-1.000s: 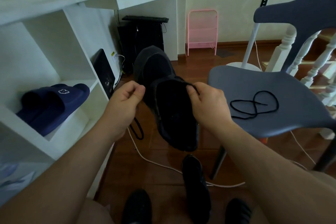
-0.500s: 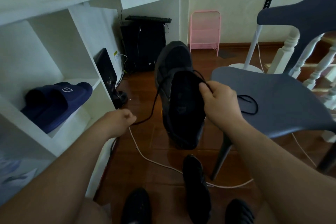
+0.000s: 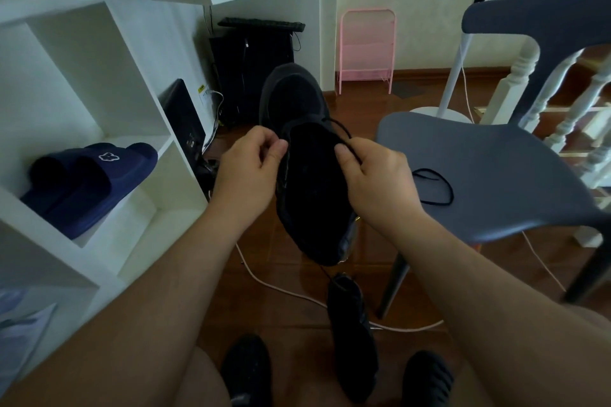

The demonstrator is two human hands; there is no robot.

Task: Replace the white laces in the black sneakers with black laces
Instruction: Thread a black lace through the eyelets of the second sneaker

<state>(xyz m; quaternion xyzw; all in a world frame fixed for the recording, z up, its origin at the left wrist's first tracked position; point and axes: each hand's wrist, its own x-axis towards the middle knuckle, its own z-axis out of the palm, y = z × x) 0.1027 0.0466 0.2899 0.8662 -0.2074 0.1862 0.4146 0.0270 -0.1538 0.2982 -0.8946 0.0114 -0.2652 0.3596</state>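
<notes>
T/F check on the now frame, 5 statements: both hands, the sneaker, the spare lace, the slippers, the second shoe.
1. Both hands hold the black sneaker up in the air. True: left hand at its left edge, right hand at its right.
2. The right hand's fingers pinch a black lace. True.
3. A white lace lies on the grey chair. False: the loose lace there is black.
4. The navy slippers sit on the floor. False: they rest on a white shelf.
5. The other black shoe is on the chair seat. False: it is on the floor.
</notes>
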